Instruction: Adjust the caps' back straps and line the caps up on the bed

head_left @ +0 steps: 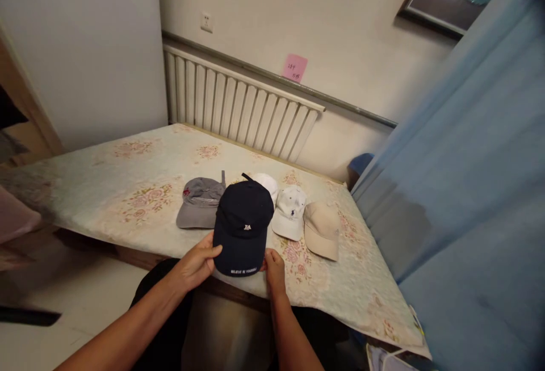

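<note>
A navy cap (243,224) with small white lettering on its brim is held up over the near edge of a table (128,189). My left hand (197,263) grips the brim's left side and my right hand (275,269) grips its right side. Behind it lie a grey cap (200,203), a white cap (290,211) with a small dark logo, a beige cap (322,229), and another white cap (268,182) mostly hidden by the navy one.
The table wears a pale floral cloth and stands against a white radiator (238,107). A pink sticky note (294,67) is on the wall. A blue curtain (468,189) hangs close on the right. Light floor (63,297) lies to the left.
</note>
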Motion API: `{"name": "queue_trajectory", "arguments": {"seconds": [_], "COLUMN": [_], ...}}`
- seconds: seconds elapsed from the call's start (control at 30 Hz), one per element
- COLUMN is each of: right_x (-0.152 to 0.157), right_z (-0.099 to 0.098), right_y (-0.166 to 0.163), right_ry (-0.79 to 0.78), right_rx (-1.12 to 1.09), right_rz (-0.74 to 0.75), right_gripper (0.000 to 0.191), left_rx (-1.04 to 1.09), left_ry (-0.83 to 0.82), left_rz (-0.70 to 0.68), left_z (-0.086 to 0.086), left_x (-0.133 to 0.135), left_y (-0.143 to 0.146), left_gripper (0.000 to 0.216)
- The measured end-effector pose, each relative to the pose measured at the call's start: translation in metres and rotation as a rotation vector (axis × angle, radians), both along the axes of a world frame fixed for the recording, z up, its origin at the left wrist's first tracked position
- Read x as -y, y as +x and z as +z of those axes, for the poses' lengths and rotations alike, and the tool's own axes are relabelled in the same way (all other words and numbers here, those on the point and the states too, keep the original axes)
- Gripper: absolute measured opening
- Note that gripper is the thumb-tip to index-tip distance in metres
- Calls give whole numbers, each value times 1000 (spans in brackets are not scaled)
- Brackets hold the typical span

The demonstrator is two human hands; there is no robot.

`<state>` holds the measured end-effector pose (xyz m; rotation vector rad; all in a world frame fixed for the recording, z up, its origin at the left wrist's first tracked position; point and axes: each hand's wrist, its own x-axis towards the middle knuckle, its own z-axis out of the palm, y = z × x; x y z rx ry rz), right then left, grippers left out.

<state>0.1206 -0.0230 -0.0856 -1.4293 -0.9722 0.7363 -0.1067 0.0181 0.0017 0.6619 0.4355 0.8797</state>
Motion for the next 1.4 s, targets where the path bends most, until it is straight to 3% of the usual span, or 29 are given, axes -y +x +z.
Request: {"name": "queue_trajectory", "arguments": {"seconds": [0.13,0.23,0.33,0.47,0.67,1.07,1.27,1.4], "right_x": [23,42,58,78,105,124,126,129], "right_z": [14,22,26,29,33,52,53,46], "right_y": [2,0,-3,-9,-18,-11,-8,-4], "right_ry": [-6,71,135,155,100,162,119,137], "right_rx": [-414,-833,-963,-979,-955,-974,-922,-936], "right_rz": [181,244,190,210,279,180,133,126], "right_gripper": [56,40,32,42,50,46,55,48], "left_rx": [8,-9,-27,-5,35,87,141,131], "left_ry": [-4,7,36,24,-146,-129,-173,-213], "left_rz": [-99,-168,-267,-370,-311,-321,-282,-237], "left_z": [-15,-23,-26,-25,-24,-21,-19,-20], "left_x": [29,45,56,61,54,58,59,57], "left_y": [7,9,7,2,0,6,6,6], "left_gripper": [63,61,59,54,27,27,33,22]}}
